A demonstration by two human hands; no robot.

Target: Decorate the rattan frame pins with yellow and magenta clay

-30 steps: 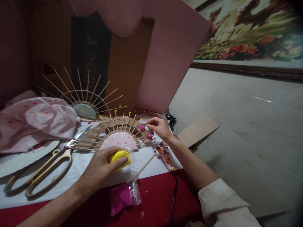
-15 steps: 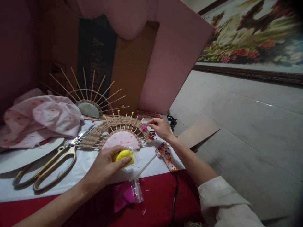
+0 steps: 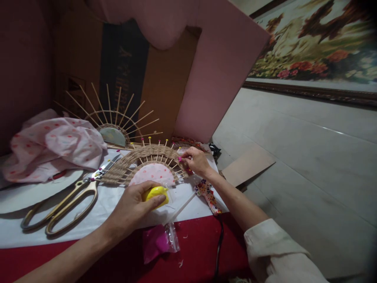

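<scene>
Left hand (image 3: 137,202) wraps a yellow packet (image 3: 154,195); right hand (image 3: 196,162) pinches at a pink bit (image 3: 180,159), can't tell if gripping; woven fan (image 3: 149,151) looks mostly dot-tipped, back frame (image 3: 113,136) bare.

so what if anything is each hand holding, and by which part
The left hand holds the yellow packet by its left side and lower front, under the thumb. The right hand is at the pink piece; a grip cannot be told.

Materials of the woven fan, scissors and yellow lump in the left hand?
Woven fan: matte, perhaps plant-fibre cord; coarse strands show. Scissors: likely metal; silvery blades, dull gold handles. Yellow lump: possibly modelling clay; smooth and rounded, gloss perhaps from its clear plastic bag.
</scene>
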